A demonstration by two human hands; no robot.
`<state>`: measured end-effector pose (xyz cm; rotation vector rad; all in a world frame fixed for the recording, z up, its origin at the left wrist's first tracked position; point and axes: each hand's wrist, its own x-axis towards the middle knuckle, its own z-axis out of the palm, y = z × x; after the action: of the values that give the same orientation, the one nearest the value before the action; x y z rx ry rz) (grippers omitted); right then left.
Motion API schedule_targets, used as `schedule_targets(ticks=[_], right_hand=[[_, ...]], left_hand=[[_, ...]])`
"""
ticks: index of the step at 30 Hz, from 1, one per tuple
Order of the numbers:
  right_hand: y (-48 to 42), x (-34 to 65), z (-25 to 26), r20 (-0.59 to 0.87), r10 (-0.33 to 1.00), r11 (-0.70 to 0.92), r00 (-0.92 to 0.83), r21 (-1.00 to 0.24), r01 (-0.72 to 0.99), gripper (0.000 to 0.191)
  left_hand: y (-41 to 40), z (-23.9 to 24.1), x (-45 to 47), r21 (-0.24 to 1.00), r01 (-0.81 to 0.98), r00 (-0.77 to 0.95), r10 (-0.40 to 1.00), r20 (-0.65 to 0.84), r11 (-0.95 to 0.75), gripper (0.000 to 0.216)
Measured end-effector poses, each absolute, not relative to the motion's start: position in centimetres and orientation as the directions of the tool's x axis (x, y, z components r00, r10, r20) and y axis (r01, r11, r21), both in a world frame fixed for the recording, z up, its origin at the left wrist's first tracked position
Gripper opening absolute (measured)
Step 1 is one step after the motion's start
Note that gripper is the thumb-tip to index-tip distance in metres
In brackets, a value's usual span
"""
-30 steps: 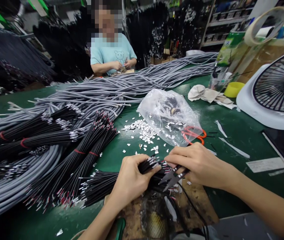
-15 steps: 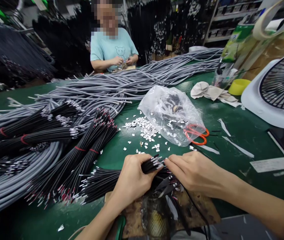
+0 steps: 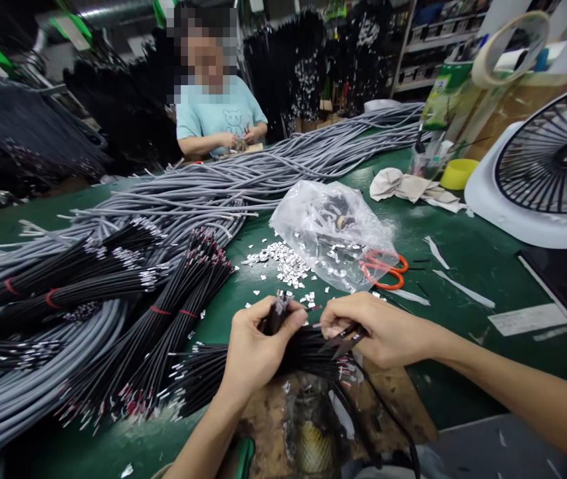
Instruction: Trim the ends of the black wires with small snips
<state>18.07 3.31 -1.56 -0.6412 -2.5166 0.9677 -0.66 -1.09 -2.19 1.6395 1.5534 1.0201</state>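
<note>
My left hand (image 3: 258, 339) is closed around a bunch of thin black wires (image 3: 277, 315), its silver ends tilted up. Just to the right, my right hand (image 3: 373, 326) is closed, with dark-bladed snips (image 3: 341, 340) pointing out of it toward the left. A short wire end (image 3: 314, 308) with a reddish tip shows between the hands; I cannot tell whether the right fingertips touch it. Below both hands lies a larger bundle of black wires (image 3: 203, 369), partly hidden by the left hand. Under that is a worn wooden board (image 3: 268, 426) with a dark, yellow-meshed object (image 3: 313, 439) on it.
Silver scraps (image 3: 288, 263) lie ahead, beside a clear plastic bag (image 3: 333, 233) and orange-handled scissors (image 3: 387, 269). Banded wire bundles (image 3: 173, 319) and grey cables (image 3: 213, 176) spread left and across the back. A fan (image 3: 552, 166) stands right. A person (image 3: 221, 123) sits opposite.
My left hand has turned the wire bunch from pointing right to pointing up. My right hand has drawn slightly away from it, and the snips have risen with it. The view has shifted slightly.
</note>
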Motion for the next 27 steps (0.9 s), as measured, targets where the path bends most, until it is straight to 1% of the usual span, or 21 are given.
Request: schedule_targets(ticks=[1, 3, 5, 7, 9, 11, 12, 14, 17, 18, 19, 21, 23, 24, 25, 27], right_hand=[[3.4, 18.0, -1.6, 0.189, 0.566, 0.623, -0.803, -0.736, 0.265, 0.021], [3.6, 18.0, -1.8, 0.236, 0.681, 0.547, -0.694, -0.794, 0.267, 0.018], [3.8, 18.0, -2.2, 0.268, 0.794, 0.482, -0.545, -0.825, 0.296, 0.017], [3.8, 18.0, -2.5, 0.288, 0.833, 0.469, -0.472, -0.821, 0.326, 0.02], [3.6, 17.9, -2.8, 0.35, 0.787, 0.55, -0.508, -0.771, 0.322, 0.021], [3.3, 17.7, -3.0, 0.425, 0.696, 0.669, -0.578, -0.675, 0.31, 0.024], [3.1, 17.7, -3.1, 0.438, 0.659, 0.712, -0.612, -0.624, 0.321, 0.026], [2.7, 17.6, -3.2, 0.383, 0.617, 0.753, -0.687, -0.541, 0.375, 0.027], [2.4, 17.6, -3.0, 0.203, 0.566, 0.773, -0.799, -0.467, 0.429, 0.025], [2.3, 17.6, -2.9, 0.169, 0.544, 0.778, -0.822, -0.468, 0.419, 0.025], [2.3, 17.7, -2.8, 0.168, 0.532, 0.778, -0.83, -0.484, 0.4, 0.025], [2.2, 17.8, -2.6, 0.262, 0.554, 0.762, -0.79, -0.541, 0.355, 0.025], [2.3, 17.9, -2.6, 0.399, 0.625, 0.732, -0.671, -0.599, 0.325, 0.029], [2.3, 17.9, -2.7, 0.444, 0.662, 0.714, -0.604, -0.62, 0.327, 0.031], [2.3, 17.9, -2.7, 0.468, 0.687, 0.7, -0.555, -0.631, 0.334, 0.034], [2.3, 17.9, -2.8, 0.481, 0.698, 0.695, -0.531, -0.632, 0.342, 0.039]], left_hand=[[-1.0, -2.2, -0.7, 0.856, 0.508, -0.038, 0.99, 0.133, -0.095, 0.018], [-0.9, -2.3, -0.8, 0.813, 0.573, -0.068, 0.983, 0.172, -0.102, 0.025], [-0.8, -2.5, -0.9, 0.769, 0.633, -0.05, 0.986, 0.157, -0.09, 0.03], [-0.7, -2.5, -1.0, 0.736, 0.674, -0.022, 0.994, 0.109, -0.066, 0.029], [-0.7, -2.4, -1.3, 0.713, 0.699, 0.002, 0.997, 0.073, -0.054, 0.024], [-0.8, -2.3, -1.5, 0.7, 0.712, -0.01, 0.997, 0.08, -0.049, 0.022], [-0.8, -2.2, -1.6, 0.695, 0.717, -0.031, 0.995, 0.094, -0.044, 0.023], [-0.9, -2.2, -1.6, 0.689, 0.725, -0.077, 0.99, 0.122, -0.028, 0.027], [-1.1, -2.3, -1.3, 0.716, 0.698, -0.115, 0.985, 0.132, -0.014, 0.031], [-1.2, -2.4, -1.2, 0.733, 0.68, -0.117, 0.985, 0.128, -0.014, 0.032], [-1.2, -2.4, -1.0, 0.748, 0.664, -0.114, 0.986, 0.124, -0.018, 0.033], [-1.4, -2.4, -0.8, 0.756, 0.654, -0.098, 0.986, 0.133, -0.036, 0.033], [-1.6, -2.4, -0.6, 0.732, 0.677, -0.079, 0.982, 0.173, -0.075, 0.033], [-1.7, -2.4, -0.6, 0.718, 0.689, -0.064, 0.978, 0.2, -0.102, 0.032], [-1.8, -2.4, -0.6, 0.707, 0.695, -0.049, 0.973, 0.226, -0.129, 0.031], [-1.9, -2.3, -0.5, 0.706, 0.688, -0.02, 0.968, 0.251, -0.169, 0.027]])
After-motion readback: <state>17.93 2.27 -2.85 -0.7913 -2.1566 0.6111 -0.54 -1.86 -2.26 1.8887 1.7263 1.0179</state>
